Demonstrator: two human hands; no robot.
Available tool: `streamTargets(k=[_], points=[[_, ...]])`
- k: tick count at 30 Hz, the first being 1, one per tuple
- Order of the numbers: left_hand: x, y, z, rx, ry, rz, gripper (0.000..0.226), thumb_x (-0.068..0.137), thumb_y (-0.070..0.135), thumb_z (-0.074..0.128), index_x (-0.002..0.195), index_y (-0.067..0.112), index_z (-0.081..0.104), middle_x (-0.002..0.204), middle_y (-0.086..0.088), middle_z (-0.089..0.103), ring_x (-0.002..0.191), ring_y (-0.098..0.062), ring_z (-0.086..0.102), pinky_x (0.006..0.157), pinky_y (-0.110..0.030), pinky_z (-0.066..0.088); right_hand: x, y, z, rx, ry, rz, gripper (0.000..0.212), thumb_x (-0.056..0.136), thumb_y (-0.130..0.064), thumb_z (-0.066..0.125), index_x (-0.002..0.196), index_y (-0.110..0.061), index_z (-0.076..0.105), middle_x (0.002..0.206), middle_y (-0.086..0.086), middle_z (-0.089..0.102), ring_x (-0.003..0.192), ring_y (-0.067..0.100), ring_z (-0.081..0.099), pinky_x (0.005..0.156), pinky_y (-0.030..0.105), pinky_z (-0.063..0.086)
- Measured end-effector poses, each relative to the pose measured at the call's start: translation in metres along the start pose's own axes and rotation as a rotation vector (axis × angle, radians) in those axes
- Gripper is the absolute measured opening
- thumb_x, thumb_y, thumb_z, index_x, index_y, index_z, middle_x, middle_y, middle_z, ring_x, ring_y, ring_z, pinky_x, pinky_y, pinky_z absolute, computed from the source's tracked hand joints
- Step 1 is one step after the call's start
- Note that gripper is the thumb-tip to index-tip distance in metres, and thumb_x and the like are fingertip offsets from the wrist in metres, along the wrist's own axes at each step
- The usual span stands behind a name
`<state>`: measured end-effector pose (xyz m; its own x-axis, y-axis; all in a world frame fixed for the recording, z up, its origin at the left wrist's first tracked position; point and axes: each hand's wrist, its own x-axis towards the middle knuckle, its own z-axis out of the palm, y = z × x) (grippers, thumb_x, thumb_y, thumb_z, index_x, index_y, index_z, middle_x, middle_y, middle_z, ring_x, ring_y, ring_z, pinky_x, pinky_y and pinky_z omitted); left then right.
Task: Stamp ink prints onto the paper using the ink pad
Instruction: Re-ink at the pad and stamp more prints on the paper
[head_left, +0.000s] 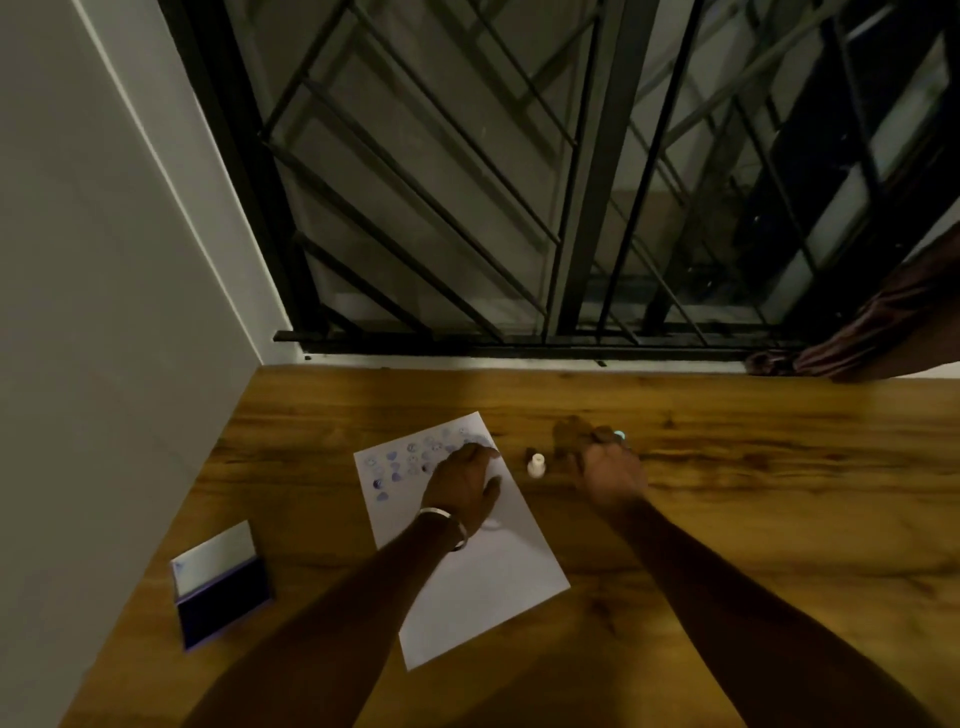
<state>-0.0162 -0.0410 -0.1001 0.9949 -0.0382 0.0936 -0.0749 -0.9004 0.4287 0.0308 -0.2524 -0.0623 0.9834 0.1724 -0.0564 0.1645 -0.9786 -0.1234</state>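
A white sheet of paper (483, 587) lies slanted on the wooden table (727, 519), with several blue stamp prints across its far end. My left hand (462, 486) rests flat on the sheet just below the prints, a bracelet on its wrist. A small white stamp (536, 464) stands upright just off the paper's right edge. To its right my right hand (605, 467) is blurred, fingers curled around a small stamp with a pale blue tip (619, 435). The ink pad (223, 597) lies open near the table's left edge, its dark pad facing up.
A grey wall runs along the table's left side. A window with black metal bars (519, 234) stands behind the table's far edge. A dark brown curtain (872, 332) hangs down at the far right corner.
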Motion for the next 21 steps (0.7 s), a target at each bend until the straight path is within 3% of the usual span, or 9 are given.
streamTargets(k=[4, 10, 14, 16, 18, 21], points=[[0.007, 0.014, 0.011, -0.003, 0.012, 0.016, 0.043, 0.094, 0.039, 0.044, 0.134, 0.023, 0.046, 0.136, -0.002, 0.054, 0.125, -0.020, 0.051, 0.103, -0.033, 0.043, -0.005, 0.030, -0.002, -0.163, -0.058, 0.114, 0.030, 0.091, -0.016, 0.051, 0.120, -0.014, 0.059, 0.144, 0.012, 0.037, 0.126, 0.032, 0.042, 0.097, 0.044, 0.048], [0.009, 0.022, 0.018, 0.001, 0.016, 0.023, 0.041, 0.094, 0.037, 0.044, 0.132, 0.023, 0.047, 0.132, -0.002, 0.056, 0.120, -0.020, 0.054, 0.099, -0.033, 0.046, -0.006, 0.047, 0.000, -0.091, -0.051, 0.131, 0.042, 0.095, -0.008, 0.047, 0.137, -0.010, 0.044, 0.139, 0.012, 0.048, 0.121, 0.031, 0.052, 0.100, 0.041, 0.048], [0.007, 0.020, 0.018, 0.019, 0.007, 0.018, 0.039, 0.096, 0.037, 0.041, 0.131, 0.024, 0.048, 0.129, -0.002, 0.058, 0.118, -0.019, 0.055, 0.099, -0.032, 0.046, -0.008, 0.045, 0.000, -0.028, -0.045, 0.154, 0.036, 0.094, -0.009, 0.050, 0.131, -0.008, 0.051, 0.132, 0.014, 0.054, 0.113, 0.029, 0.058, 0.094, 0.037, 0.050], [0.005, 0.019, 0.017, 0.017, 0.008, 0.008, 0.038, 0.097, 0.038, 0.038, 0.129, 0.024, 0.050, 0.127, -0.002, 0.060, 0.115, -0.020, 0.057, 0.097, -0.032, 0.046, -0.009, 0.039, -0.002, 0.054, -0.051, 0.154, 0.025, 0.094, -0.015, 0.052, 0.118, -0.010, 0.058, 0.125, 0.012, 0.056, 0.107, 0.027, 0.059, 0.090, 0.036, 0.051], [0.005, 0.019, 0.016, -0.035, 0.015, -0.008, 0.035, 0.098, 0.036, 0.037, 0.124, 0.022, 0.056, 0.123, -0.003, 0.063, 0.111, -0.019, 0.059, 0.096, -0.031, 0.047, -0.007, 0.030, -0.006, 0.128, -0.025, 0.074, 0.020, 0.095, -0.022, 0.051, 0.107, -0.013, 0.064, 0.118, 0.010, 0.057, 0.101, 0.026, 0.061, 0.085, 0.037, 0.054], [0.009, 0.021, 0.010, -0.165, 0.030, -0.105, 0.032, 0.100, 0.032, 0.037, 0.104, 0.016, 0.064, 0.106, -0.005, 0.069, 0.095, -0.018, 0.062, 0.083, -0.025, 0.048, -0.005, 0.006, -0.013, 0.231, 0.030, -0.071, 0.019, 0.093, -0.024, 0.052, 0.105, -0.017, 0.064, 0.110, 0.008, 0.062, 0.094, 0.023, 0.061, 0.079, 0.039, 0.056]])
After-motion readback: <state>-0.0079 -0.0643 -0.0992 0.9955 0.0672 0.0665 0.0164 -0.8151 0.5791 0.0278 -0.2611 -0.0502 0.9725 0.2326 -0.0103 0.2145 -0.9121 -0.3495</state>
